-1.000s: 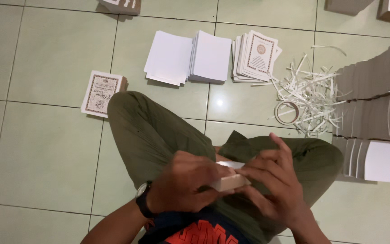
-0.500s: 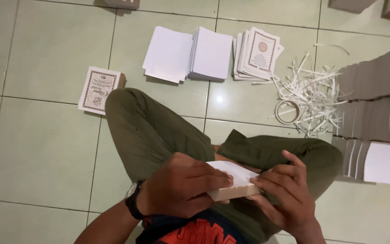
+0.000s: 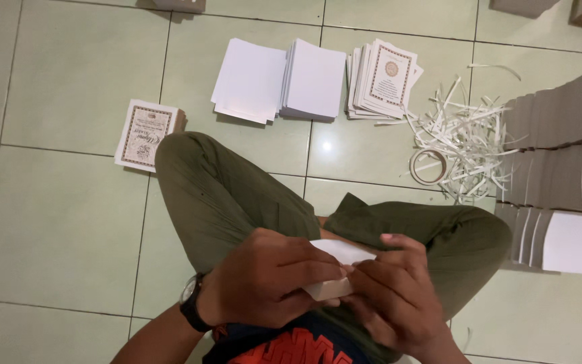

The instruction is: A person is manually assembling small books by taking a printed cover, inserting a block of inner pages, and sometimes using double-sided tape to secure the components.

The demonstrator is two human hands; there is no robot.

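Both the left hand (image 3: 264,280) and right hand (image 3: 395,296) have fingers closed around a small white booklet (image 3: 335,266), paper strips (image 3: 463,145) lying at one o'clock.

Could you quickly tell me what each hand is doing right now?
Left hand: closed around the white card stack.
Right hand: fingers curled on the same stack.
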